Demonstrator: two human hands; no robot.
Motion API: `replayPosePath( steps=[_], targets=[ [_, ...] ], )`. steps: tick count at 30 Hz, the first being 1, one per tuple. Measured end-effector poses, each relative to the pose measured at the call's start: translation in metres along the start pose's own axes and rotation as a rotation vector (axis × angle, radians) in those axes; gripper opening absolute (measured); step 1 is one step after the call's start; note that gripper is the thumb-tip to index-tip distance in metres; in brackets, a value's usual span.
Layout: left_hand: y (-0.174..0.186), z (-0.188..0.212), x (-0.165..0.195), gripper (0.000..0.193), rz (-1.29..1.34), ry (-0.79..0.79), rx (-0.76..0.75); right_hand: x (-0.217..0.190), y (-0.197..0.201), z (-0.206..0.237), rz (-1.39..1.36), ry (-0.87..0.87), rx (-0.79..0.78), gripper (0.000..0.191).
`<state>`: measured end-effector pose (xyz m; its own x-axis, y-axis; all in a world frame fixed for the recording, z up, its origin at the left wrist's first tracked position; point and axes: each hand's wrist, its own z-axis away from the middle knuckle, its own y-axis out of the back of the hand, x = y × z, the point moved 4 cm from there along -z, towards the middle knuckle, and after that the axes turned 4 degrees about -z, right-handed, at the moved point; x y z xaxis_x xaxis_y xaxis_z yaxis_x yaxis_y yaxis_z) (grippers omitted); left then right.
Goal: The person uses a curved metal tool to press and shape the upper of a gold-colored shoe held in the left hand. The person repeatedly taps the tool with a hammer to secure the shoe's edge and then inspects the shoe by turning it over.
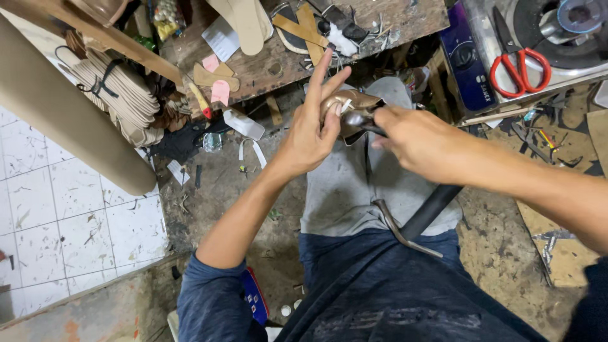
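My left hand (pixel 311 123) presses a small brown leather shoe part (pixel 350 104) over my knee, thumb on it and the other fingers spread upward. My right hand (pixel 405 136) grips dark metal pliers (pixel 415 218); their jaws meet the leather at its right edge, and the long handles run down past my wrist over my grey shorts (pixel 354 190). Both hands touch the piece from opposite sides.
A worn wooden bench (pixel 266 63) ahead carries soles, leather strips and scraps. Red-handled scissors (pixel 520 68) lie on a metal stove top at the upper right. A stack of tan insoles (pixel 120 95) and a large beige roll (pixel 63 120) are at the left. Dirty floor with offcuts surrounds my legs.
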<state>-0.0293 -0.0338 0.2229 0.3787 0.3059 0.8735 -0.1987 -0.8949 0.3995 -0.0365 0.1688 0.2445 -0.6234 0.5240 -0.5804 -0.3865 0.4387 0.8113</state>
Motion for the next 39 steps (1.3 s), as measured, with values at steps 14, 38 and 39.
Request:
replayPosePath(
  steps=[14, 38, 39],
  targets=[
    [-0.011, 0.005, 0.0, 0.076, -0.003, 0.024, 0.018, -0.018, -0.017, -0.033, -0.146, 0.148, 0.691, 0.035],
    [-0.011, 0.01, 0.014, 0.077, 0.035, -0.164, -0.021, -0.012, 0.021, -0.005, -0.044, -0.166, -0.258, 0.029],
    [-0.009, 0.012, 0.012, 0.076, 0.076, -0.154, -0.012, -0.012, 0.017, -0.005, -0.032, -0.16, -0.219, 0.032]
  ],
)
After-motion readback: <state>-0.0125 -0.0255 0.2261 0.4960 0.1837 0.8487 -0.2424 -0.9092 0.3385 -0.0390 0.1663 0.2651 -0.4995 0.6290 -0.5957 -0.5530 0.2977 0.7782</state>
